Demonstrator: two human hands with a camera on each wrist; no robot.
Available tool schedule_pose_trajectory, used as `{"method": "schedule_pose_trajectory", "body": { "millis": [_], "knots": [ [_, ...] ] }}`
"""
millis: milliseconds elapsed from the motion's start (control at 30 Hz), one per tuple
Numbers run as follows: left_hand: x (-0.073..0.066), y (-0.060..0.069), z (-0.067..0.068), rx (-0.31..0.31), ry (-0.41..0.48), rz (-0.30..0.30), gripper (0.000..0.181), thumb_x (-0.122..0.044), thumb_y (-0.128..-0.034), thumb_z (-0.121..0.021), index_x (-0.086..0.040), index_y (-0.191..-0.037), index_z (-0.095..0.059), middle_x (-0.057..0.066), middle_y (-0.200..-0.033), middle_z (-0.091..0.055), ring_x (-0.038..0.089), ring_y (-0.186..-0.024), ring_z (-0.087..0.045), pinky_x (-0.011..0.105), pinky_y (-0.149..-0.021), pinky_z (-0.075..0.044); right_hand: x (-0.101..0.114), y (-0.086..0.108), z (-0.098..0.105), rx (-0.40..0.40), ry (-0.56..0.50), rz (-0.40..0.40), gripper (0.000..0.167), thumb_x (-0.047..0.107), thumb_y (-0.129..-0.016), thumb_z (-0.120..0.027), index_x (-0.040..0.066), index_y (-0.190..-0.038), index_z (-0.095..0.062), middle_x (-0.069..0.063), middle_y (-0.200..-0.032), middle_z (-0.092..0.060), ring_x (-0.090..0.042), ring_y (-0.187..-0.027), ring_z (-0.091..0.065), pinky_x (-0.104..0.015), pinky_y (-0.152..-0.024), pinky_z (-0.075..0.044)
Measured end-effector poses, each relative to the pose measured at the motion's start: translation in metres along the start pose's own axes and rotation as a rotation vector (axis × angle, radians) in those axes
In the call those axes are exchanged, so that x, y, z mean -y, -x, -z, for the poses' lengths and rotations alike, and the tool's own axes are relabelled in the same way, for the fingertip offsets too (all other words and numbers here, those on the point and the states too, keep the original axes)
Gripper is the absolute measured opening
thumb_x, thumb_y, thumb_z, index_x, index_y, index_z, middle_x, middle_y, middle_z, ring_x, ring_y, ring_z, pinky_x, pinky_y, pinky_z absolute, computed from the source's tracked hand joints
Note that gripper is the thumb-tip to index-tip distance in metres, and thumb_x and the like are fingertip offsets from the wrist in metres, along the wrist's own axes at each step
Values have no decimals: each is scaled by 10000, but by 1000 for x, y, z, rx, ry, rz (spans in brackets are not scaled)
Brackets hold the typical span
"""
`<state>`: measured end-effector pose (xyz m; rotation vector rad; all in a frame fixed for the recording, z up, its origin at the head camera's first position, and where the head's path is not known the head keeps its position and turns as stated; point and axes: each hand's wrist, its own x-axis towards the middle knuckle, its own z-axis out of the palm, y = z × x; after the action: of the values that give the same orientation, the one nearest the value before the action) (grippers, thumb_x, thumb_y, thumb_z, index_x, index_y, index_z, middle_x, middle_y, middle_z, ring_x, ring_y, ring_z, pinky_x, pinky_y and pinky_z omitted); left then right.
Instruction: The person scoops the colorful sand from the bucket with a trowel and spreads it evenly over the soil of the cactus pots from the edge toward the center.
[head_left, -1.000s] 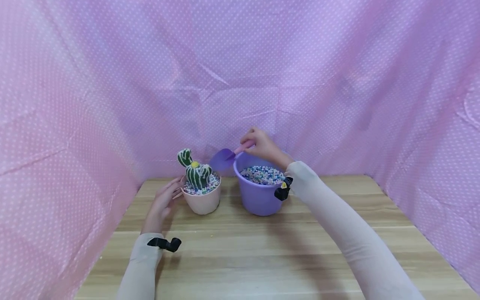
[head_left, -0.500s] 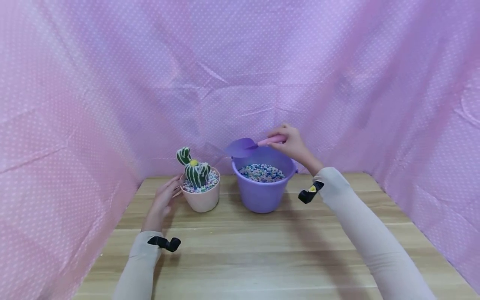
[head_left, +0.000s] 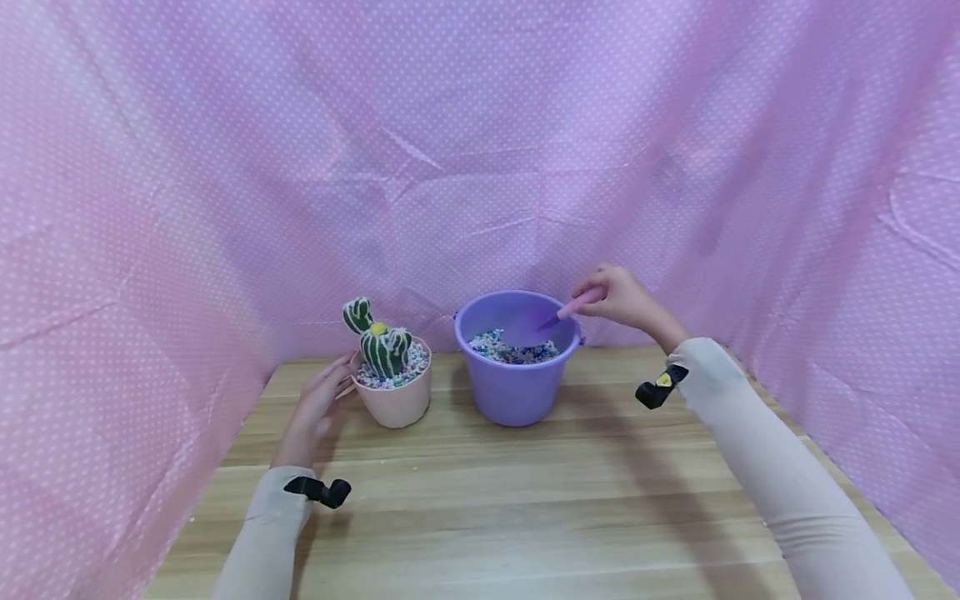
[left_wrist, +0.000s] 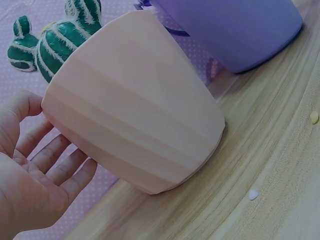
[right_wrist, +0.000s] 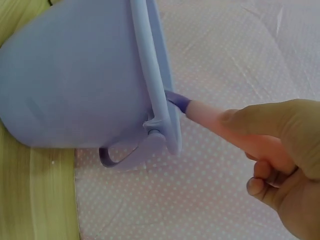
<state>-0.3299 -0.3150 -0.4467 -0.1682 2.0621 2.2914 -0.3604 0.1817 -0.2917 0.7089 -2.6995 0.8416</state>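
Note:
My right hand (head_left: pixel 626 298) grips the pink handle of a small shovel (head_left: pixel 581 304) with a purple blade. The blade is down inside the purple bucket (head_left: pixel 513 396), against the colourful pebbles (head_left: pixel 491 343). In the right wrist view the fingers curl round the handle (right_wrist: pixel 215 120), and the bucket wall (right_wrist: pixel 75 75) hides the blade. My left hand (head_left: pixel 322 400) rests its fairly straight fingertips on the left side of a pale pink pot (left_wrist: pixel 135 100). A green cactus (head_left: pixel 385 354) with white trim and a yellow top stands in that pot among similar pebbles.
Both containers stand upright near the back of the wooden table (head_left: pixel 465 517), with a narrow gap between them. A pink dotted cloth (head_left: pixel 480 167) hangs behind and at both sides. Stray pebbles (left_wrist: pixel 253 194) lie on the wood.
My right hand has moved right, carrying the shovel from beside the cactus pot over the bucket rim, and the blade has dipped into the bucket. The left hand keeps its place at the pot.

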Motion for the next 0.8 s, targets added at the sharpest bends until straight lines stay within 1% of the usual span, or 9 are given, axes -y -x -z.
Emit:
{"method": "schedule_pose_trajectory", "body": {
  "millis": [100, 200, 300, 333, 400, 467, 567, 700, 800],
  "knots": [
    [-2, -1, 1, 8, -8, -6, 597, -270, -1072, -527, -81, -1598, -317, 14, -1628, -383, -35, -1102, -587, 228, -1058, -504, 1, -4, -2, 67, 32, -18, 239, 54, -836, -813, -20, -1058, -766, -169, -981, -698, -293, -968, -541, -409, -863, -461],
    [-3, -1, 2, 24, -19, -12, 586, -264, -1082, -502, -84, -1603, -305, 44, -1658, -326, -1, -1181, -553, 237, -1087, -476, 2, -8, -9, 136, 40, -11, 205, 24, -842, -779, -28, -1040, -762, -155, -970, -756, -314, -988, -625, -464, -938, -515],
    [-3, -3, 2, 20, -30, 1, 588, -272, -1081, -499, -100, -1607, -302, 74, -1668, -296, 37, -1218, -539, 241, -1088, -479, 2, -12, -18, 185, 47, 13, 151, -9, -841, -742, -35, -989, -759, -156, -933, -767, -314, -938, -681, -477, -914, -569],
    [-3, -3, 2, 17, -33, 8, 587, -274, -1081, -497, -105, -1608, -301, 79, -1668, -293, 40, -1216, -540, 234, -1078, -486, 1, -13, -20, 191, 53, 22, 134, -15, -836, -735, -33, -966, -759, -157, -926, -761, -313, -907, -695, -477, -879, -589],
    [-1, -5, 2, 9, -38, 16, 583, -269, -1082, -490, -109, -1609, -299, 88, -1668, -290, 30, -1196, -550, 215, -1049, -503, 0, -14, -25, 189, 62, 23, 110, -22, -827, -730, -18, -934, -759, -154, -923, -745, -296, -906, -672, -456, -864, -581],
    [1, -5, 2, 10, -36, 14, 574, -251, -1087, -476, -104, -1610, -292, 87, -1668, -287, 14, -1178, -552, 201, -1028, -506, -2, -14, -27, 184, 64, 18, 103, -26, -825, -727, -11, -923, -754, -159, -933, -731, -295, -920, -650, -448, -869, -562],
    [2, -7, 4, 22, -21, 4, 566, -236, -1093, -457, -100, -1612, -280, 71, -1671, -265, 2, -1189, -548, 198, -1041, -496, -4, -13, -29, 182, 46, 9, 108, -23, -842, -724, -16, -946, -748, -174, -961, -721, -310, -947, -653, -461, -892, -559],
    [2, -8, 4, 22, -12, 1, 570, -251, -1092, -460, -103, -1612, -280, 69, -1670, -260, -9, -1184, -550, 196, -1049, -498, -6, -9, -27, 185, -23, -4, 210, 38, -891, -734, -58, -1077, -719, -199, -998, -730, -321, -946, -698, -473, -904, -591],
    [0, -7, 2, 6, -17, -16, 570, -240, -1086, -480, -80, -1603, -301, 87, -1667, -280, -46, -1105, -576, 183, -1006, -521, -10, -7, -24, 144, -81, -18, 347, 128, -926, -738, -58, -1212, -675, -214, -1048, -720, -307, -942, -697, -433, -889, -588]
  ]
}}
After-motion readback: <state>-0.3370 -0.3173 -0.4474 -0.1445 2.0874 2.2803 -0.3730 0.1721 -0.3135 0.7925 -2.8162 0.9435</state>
